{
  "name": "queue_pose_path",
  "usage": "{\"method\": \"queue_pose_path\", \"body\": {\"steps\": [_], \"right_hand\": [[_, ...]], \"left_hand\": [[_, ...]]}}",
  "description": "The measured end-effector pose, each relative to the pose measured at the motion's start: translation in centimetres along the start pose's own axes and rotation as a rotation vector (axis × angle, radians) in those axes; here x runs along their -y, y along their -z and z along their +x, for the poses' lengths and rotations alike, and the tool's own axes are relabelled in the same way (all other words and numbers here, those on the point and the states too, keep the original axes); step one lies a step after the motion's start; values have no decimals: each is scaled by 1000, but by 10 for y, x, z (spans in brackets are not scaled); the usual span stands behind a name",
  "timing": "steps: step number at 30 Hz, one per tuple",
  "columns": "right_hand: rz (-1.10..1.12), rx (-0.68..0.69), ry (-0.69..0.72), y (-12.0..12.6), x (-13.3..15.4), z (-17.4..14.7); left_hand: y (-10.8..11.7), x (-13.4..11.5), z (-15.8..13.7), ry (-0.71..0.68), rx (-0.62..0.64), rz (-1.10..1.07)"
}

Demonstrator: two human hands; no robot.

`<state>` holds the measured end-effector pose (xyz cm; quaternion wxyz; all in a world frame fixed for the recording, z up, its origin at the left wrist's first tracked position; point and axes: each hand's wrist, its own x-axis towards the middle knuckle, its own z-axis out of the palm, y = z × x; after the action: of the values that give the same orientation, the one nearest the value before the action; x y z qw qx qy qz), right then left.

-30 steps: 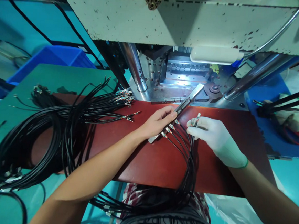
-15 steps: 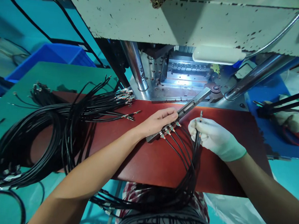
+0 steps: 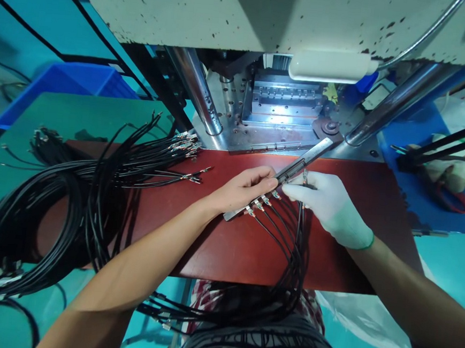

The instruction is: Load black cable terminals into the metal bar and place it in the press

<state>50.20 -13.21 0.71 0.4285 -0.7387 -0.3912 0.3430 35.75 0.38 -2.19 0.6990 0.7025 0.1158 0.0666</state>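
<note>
The thumb and fingers of the bare left hand are pinching a slotted metal bar, which slants between the two hands; whether it touches the red board below, I cannot tell. Just under these fingers, a few small metal terminals sit along the near edge of the bar, and their black cables bend down toward the person. Close on the right of the bar, the fingers of the gloved right hand grasp a cable end, whose tip stands out above them. In my judgement, a terminal could slip from the bar if the hanging weight pulls it, or if the left thumb loosens and the bar tilts. The crowded cables could also tangle below the right fingers. Beyond the fingertips, a second metal strip lies along the far edge of the red board, before a lit metal block. Well left of the fingers, a big coil rests partly on the green desk; behind it stands a blue bin, whose contents I cannot see.
</note>
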Motion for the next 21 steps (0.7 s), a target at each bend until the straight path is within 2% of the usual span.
{"method": "queue_pose_path", "body": {"steps": [5,10,12,16,21], "right_hand": [[90,37,-6,-1,-6,1],[133,39,-25,-2,-6,0],[136,32,-22,-3,-5,-1],[141,46,-57,-3,-2,-4],[201,-58,-88,-1,-2,-5]], "left_hand": [[0,-1,0,-12,5,53],[-5,-5,-2,-134,-55,354],[-5,-5,-2,-143,-74,399],[-1,-1,1,-113,-84,270],[7,1,4,-69,-81,133]]}}
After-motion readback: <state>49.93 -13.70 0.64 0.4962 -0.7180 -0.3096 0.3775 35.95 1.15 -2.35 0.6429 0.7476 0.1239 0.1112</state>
